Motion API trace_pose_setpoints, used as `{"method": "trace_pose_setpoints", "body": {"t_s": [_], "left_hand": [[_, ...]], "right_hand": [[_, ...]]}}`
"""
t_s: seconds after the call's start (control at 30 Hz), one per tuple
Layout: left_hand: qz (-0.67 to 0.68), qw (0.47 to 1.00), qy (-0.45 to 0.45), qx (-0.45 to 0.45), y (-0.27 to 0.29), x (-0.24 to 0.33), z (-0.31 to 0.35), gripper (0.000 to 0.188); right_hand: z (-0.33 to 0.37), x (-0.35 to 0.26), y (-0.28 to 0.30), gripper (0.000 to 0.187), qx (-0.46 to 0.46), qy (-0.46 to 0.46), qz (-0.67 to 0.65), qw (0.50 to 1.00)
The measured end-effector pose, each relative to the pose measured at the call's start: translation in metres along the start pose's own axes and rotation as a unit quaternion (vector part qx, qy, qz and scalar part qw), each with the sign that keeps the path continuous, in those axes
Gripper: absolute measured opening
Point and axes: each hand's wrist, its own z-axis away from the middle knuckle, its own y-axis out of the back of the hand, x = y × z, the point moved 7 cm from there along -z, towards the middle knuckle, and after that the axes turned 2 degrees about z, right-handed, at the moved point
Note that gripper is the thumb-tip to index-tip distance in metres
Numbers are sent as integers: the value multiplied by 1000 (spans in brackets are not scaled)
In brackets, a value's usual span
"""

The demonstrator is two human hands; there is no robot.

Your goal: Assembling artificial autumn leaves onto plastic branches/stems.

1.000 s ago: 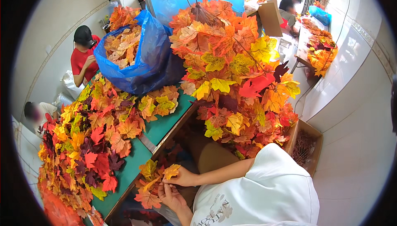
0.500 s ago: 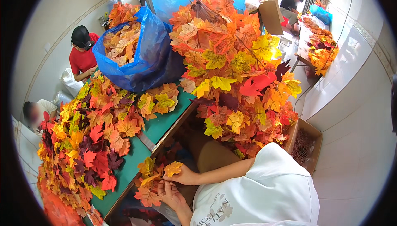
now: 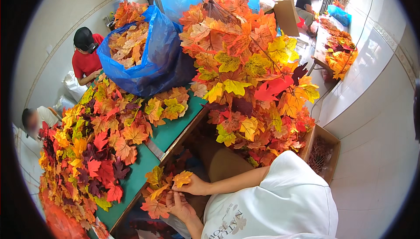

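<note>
Low in the view, both hands are close together at the table's edge, working on a small spray of artificial maple leaves (image 3: 155, 206) in orange and yellow. My right hand (image 3: 197, 186) pinches at the stem beside a yellow-orange leaf (image 3: 182, 178). Just below it, my left hand (image 3: 180, 205) has its fingertips closed on the same spray, at its stem. Where the fingertips meet, the thin stem is mostly hidden. A mottled yellow leaf (image 3: 154, 175) sticks out at the top of the spray.
A green tabletop (image 3: 131, 191) carries a deep heap of loose leaves (image 3: 94, 151) and a blue plastic bag (image 3: 148, 70) of leaves. Finished-looking leaf garlands (image 3: 249, 72) pile high ahead. A cardboard box (image 3: 332, 147) with brown stems stands right. Two people (image 3: 87, 59) sit across the table.
Both hands stay at the same stem with hardly any movement. Across the table at the far left, the person in pale clothing has shifted slightly.
</note>
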Motion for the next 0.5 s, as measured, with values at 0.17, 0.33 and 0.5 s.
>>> {"method": "trace_pose_setpoints", "body": {"t_s": [0.17, 0.33, 0.5], "left_hand": [[7, 1000, 4, 10, -3, 2, 2, 14], [-11, 1000, -8, 20, -2, 0, 0, 14], [-8, 1000, 2, 20, -5, 1, 2, 14]], "right_hand": [[-1, -3, 0, 20, 9, 5, 4, 1000], [-4, -2, 0, 18, 7, 24, 9, 1000], [-3, -5, 0, 16, 0, 58, 57, 997]]}}
